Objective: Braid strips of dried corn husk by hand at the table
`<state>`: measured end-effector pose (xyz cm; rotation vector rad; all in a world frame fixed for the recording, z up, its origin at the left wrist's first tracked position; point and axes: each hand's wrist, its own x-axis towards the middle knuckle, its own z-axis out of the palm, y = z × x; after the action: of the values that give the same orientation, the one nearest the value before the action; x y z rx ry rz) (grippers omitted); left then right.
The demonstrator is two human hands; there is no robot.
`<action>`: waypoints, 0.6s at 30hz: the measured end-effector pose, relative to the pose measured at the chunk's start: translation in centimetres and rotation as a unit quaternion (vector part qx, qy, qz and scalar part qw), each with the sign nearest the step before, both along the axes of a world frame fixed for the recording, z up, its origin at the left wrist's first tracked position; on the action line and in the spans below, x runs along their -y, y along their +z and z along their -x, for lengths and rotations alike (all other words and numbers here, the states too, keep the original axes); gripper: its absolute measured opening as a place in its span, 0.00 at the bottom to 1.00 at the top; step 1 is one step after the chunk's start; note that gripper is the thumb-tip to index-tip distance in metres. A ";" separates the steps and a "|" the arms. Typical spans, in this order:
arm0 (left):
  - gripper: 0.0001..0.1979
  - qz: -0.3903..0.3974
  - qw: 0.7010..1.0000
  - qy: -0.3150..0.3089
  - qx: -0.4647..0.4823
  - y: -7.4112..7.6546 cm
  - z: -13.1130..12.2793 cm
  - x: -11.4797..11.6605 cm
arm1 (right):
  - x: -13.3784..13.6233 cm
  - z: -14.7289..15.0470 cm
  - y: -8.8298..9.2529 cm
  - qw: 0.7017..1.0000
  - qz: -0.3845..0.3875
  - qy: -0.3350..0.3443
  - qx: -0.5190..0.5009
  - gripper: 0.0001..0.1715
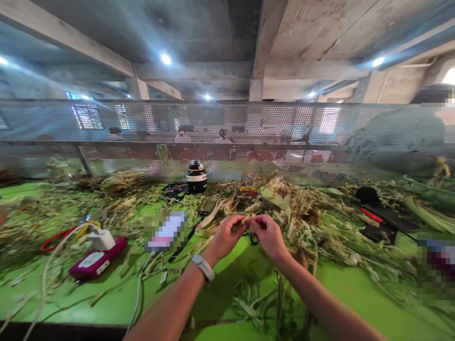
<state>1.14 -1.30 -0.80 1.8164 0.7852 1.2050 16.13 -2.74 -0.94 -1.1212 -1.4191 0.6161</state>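
Smooth white curved wristband [206, 271], material unclear, around left wrist [203, 266]; small rounded greyish patch at band's upper-left edge. Left hand [224, 240] beyond band, bare. Left forearm [174, 298] below band, bare. Right hand [272, 237], right forearm [314, 290], both right of band, bare.

a green table [348, 289] carries scattered husks [296, 208], a black bottle [196, 183] (white-banded) and a magenta power strip [99, 261].
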 end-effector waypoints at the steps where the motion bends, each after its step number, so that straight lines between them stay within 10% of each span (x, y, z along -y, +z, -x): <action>1: 0.18 0.018 1.000 -0.007 0.011 0.1 0.0 0.0 | 0.1 0.0 0.0 1.000 -0.006 -0.001 -0.001 0.17; 18: 0.21 0.157 0.976 -0.062 0.141 0.9 -0.6 0.6 | 0.0 0.1 1.3 0.984 -0.004 0.102 -0.146 0.24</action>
<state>1.70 -1.90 0.07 1.3809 0.6474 1.1528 16.03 -2.77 0.32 -0.8452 -1.2873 0.8815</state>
